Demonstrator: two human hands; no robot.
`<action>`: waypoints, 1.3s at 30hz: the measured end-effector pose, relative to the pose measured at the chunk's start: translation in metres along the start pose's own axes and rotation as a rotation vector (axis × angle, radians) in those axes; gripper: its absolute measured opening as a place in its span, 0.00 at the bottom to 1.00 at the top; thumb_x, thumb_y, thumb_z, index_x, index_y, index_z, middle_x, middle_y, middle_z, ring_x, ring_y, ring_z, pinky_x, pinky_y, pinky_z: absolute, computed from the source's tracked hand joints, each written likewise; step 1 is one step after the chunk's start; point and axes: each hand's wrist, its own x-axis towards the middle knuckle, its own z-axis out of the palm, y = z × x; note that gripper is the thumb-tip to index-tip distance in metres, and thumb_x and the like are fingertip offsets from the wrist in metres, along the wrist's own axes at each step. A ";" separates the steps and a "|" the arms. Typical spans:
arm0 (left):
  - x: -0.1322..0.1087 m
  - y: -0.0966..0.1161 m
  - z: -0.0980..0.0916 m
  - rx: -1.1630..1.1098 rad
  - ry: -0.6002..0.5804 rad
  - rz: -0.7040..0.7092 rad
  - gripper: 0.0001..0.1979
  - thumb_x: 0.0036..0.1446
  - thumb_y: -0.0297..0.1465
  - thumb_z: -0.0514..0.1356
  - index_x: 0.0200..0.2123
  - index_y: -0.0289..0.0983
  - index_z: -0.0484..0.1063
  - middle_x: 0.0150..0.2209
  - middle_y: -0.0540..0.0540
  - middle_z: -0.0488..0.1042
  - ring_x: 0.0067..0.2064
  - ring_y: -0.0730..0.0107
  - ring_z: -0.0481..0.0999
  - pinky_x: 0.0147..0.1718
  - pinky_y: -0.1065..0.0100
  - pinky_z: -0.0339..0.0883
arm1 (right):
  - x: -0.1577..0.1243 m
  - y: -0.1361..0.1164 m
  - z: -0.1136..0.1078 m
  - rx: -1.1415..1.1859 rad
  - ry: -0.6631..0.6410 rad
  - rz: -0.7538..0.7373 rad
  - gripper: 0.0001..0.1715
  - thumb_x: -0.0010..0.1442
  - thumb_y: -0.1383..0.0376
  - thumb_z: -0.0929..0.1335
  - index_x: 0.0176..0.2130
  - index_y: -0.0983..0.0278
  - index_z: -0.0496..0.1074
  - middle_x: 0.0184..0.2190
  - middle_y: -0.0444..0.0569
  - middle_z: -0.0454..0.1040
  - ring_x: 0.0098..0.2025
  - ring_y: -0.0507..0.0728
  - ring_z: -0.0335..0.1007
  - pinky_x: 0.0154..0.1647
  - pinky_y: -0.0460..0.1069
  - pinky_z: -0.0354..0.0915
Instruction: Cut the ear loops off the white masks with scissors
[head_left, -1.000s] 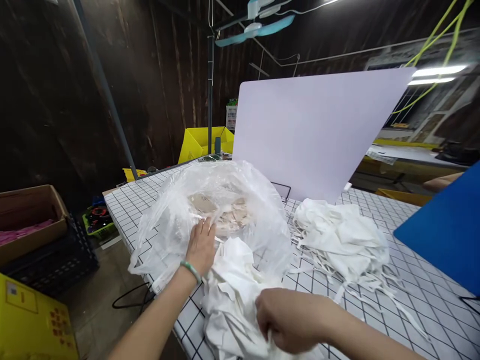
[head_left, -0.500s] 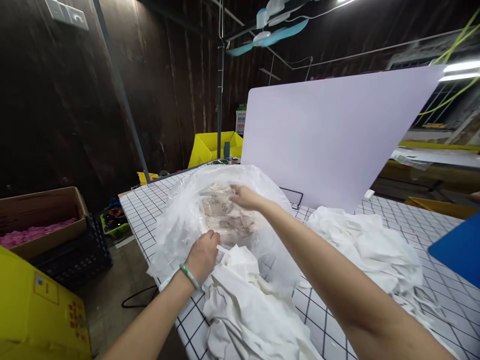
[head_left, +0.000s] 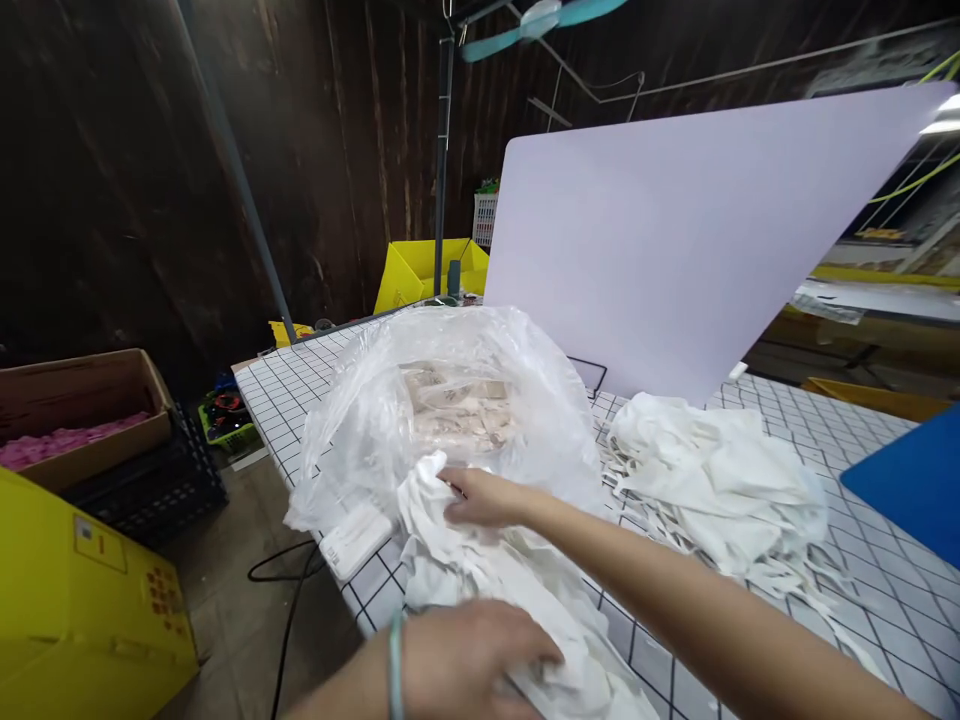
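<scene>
A clear plastic bag (head_left: 375,420) with beige pieces (head_left: 457,405) inside lies on the gridded table (head_left: 300,380). White cloth (head_left: 450,560) spills from the bag's mouth toward me. My right hand (head_left: 480,497) reaches across and pinches the cloth at the bag's opening, fingers closed on it. My left hand (head_left: 465,662), with a green bracelet at the wrist, lies on the near end of the same white cloth, fingers curled over it.
A second heap of white cloth with straps (head_left: 720,490) lies to the right. A pale upright board (head_left: 675,240) stands behind. A blue panel (head_left: 907,480) is at far right. Yellow boxes (head_left: 82,600), a cardboard box (head_left: 75,420) and a black crate (head_left: 150,480) sit on the floor at left.
My right hand drew back from the far top of the bag to the cloth at its mouth. My left hand came away from the bag and moved down onto the near cloth.
</scene>
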 end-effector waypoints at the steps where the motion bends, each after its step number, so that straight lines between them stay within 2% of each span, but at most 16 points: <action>1: -0.003 -0.002 -0.016 0.009 0.090 -0.039 0.12 0.63 0.36 0.62 0.48 0.40 0.74 0.45 0.44 0.80 0.46 0.63 0.79 0.47 0.67 0.72 | -0.011 -0.001 0.013 -0.026 -0.004 -0.018 0.16 0.55 0.72 0.70 0.45 0.65 0.78 0.39 0.51 0.80 0.39 0.59 0.76 0.39 0.50 0.70; 3: -0.002 -0.011 -0.051 0.165 0.301 -0.195 0.09 0.68 0.31 0.54 0.47 0.38 0.73 0.45 0.45 0.79 0.46 0.67 0.78 0.47 0.70 0.71 | -0.037 -0.004 0.030 -0.071 -0.024 -0.065 0.15 0.54 0.76 0.67 0.39 0.64 0.79 0.38 0.50 0.79 0.40 0.60 0.75 0.41 0.51 0.68; 5: 0.006 -0.029 -0.080 0.482 0.387 -0.427 0.15 0.70 0.26 0.47 0.48 0.36 0.73 0.48 0.41 0.78 0.51 0.67 0.76 0.53 0.68 0.68 | -0.066 -0.010 0.039 -0.169 -0.089 -0.142 0.16 0.51 0.76 0.68 0.38 0.63 0.80 0.39 0.51 0.78 0.42 0.62 0.74 0.42 0.53 0.67; 9: 0.014 -0.073 -0.110 0.628 0.268 -0.611 0.08 0.61 0.28 0.60 0.41 0.33 0.77 0.47 0.36 0.79 0.55 0.52 0.75 0.59 0.56 0.63 | -0.115 -0.017 0.040 -0.344 -0.284 -0.213 0.21 0.49 0.70 0.71 0.45 0.61 0.80 0.42 0.55 0.76 0.46 0.67 0.71 0.45 0.57 0.67; 12: -0.011 -0.089 -0.123 0.686 0.174 -0.749 0.11 0.61 0.34 0.62 0.30 0.32 0.78 0.37 0.35 0.81 0.47 0.46 0.80 0.55 0.51 0.66 | -0.127 -0.009 0.024 -0.163 -0.334 -0.144 0.20 0.53 0.60 0.73 0.47 0.59 0.79 0.45 0.53 0.77 0.47 0.66 0.72 0.46 0.57 0.68; 14: -0.035 -0.090 -0.132 0.728 0.160 -0.848 0.15 0.64 0.35 0.58 0.30 0.31 0.78 0.36 0.32 0.80 0.45 0.45 0.81 0.50 0.50 0.69 | -0.119 0.002 0.010 -0.006 -0.258 -0.082 0.16 0.60 0.54 0.70 0.43 0.60 0.78 0.41 0.51 0.78 0.42 0.62 0.74 0.42 0.54 0.68; 16: -0.049 -0.083 -0.135 0.770 0.187 -0.924 0.14 0.65 0.32 0.57 0.37 0.28 0.79 0.41 0.28 0.80 0.46 0.43 0.80 0.48 0.49 0.69 | -0.101 0.013 0.001 0.013 -0.011 -0.016 0.17 0.68 0.55 0.63 0.40 0.63 0.76 0.37 0.51 0.78 0.37 0.59 0.74 0.39 0.53 0.68; 18: -0.048 -0.072 -0.128 0.799 0.221 -0.934 0.14 0.64 0.30 0.57 0.47 0.26 0.76 0.47 0.26 0.78 0.48 0.42 0.79 0.48 0.49 0.69 | -0.078 0.022 0.001 -0.092 0.241 -0.002 0.16 0.70 0.59 0.61 0.45 0.65 0.74 0.41 0.56 0.78 0.43 0.62 0.74 0.46 0.57 0.69; 19: -0.042 -0.066 -0.120 0.803 0.228 -0.908 0.16 0.64 0.30 0.58 0.50 0.27 0.74 0.50 0.27 0.77 0.51 0.43 0.78 0.50 0.49 0.69 | -0.068 0.026 0.004 -0.152 0.285 -0.022 0.16 0.69 0.59 0.63 0.49 0.65 0.73 0.47 0.59 0.77 0.49 0.65 0.73 0.51 0.59 0.67; 23: -0.018 -0.043 -0.061 0.706 0.196 -0.580 0.18 0.65 0.38 0.60 0.56 0.40 0.71 0.58 0.41 0.73 0.62 0.55 0.70 0.66 0.52 0.54 | -0.056 0.042 0.028 -0.226 0.088 -0.172 0.43 0.52 0.46 0.76 0.60 0.61 0.69 0.62 0.61 0.69 0.65 0.76 0.60 0.64 0.69 0.57; 25: -0.023 -0.034 -0.026 0.586 0.311 -0.351 0.20 0.65 0.43 0.60 0.55 0.41 0.70 0.60 0.41 0.72 0.64 0.56 0.67 0.68 0.51 0.50 | -0.068 0.054 0.041 -0.174 0.098 -0.214 0.35 0.50 0.51 0.78 0.53 0.62 0.75 0.58 0.61 0.73 0.62 0.76 0.64 0.63 0.70 0.59; 28: -0.053 -0.026 0.023 0.451 0.444 -0.094 0.37 0.58 0.56 0.60 0.60 0.37 0.65 0.63 0.33 0.67 0.66 0.46 0.63 0.67 0.43 0.49 | -0.096 0.071 0.053 -0.062 0.190 -0.196 0.07 0.61 0.63 0.71 0.37 0.65 0.78 0.47 0.60 0.78 0.52 0.68 0.73 0.56 0.63 0.67; 30: -0.074 -0.022 0.050 0.440 0.335 0.007 0.48 0.50 0.60 0.63 0.65 0.36 0.60 0.66 0.28 0.61 0.67 0.36 0.60 0.65 0.34 0.48 | -0.113 0.076 0.054 0.029 0.287 -0.146 0.10 0.66 0.65 0.65 0.39 0.64 0.77 0.47 0.59 0.77 0.51 0.64 0.73 0.54 0.60 0.68; 32: -0.086 -0.019 0.069 0.446 0.173 0.039 0.44 0.51 0.51 0.69 0.64 0.37 0.62 0.65 0.27 0.62 0.63 0.32 0.65 0.60 0.31 0.56 | -0.126 0.074 0.048 0.210 0.462 -0.105 0.11 0.68 0.62 0.64 0.44 0.62 0.75 0.49 0.56 0.76 0.52 0.62 0.73 0.54 0.59 0.69; 36: -0.070 -0.019 0.073 0.251 0.025 0.050 0.15 0.53 0.23 0.63 0.45 0.37 0.76 0.46 0.38 0.79 0.44 0.56 0.79 0.43 0.57 0.77 | -0.142 0.050 0.015 0.600 0.821 -0.121 0.12 0.67 0.54 0.67 0.42 0.58 0.73 0.37 0.46 0.74 0.41 0.56 0.72 0.42 0.52 0.70; 39: -0.025 -0.027 0.044 0.161 0.159 -0.069 0.08 0.58 0.23 0.58 0.36 0.37 0.77 0.34 0.46 0.80 0.37 0.65 0.81 0.37 0.67 0.78 | -0.147 0.026 -0.014 0.670 0.991 -0.194 0.15 0.67 0.50 0.68 0.41 0.58 0.71 0.32 0.43 0.69 0.33 0.53 0.68 0.34 0.48 0.67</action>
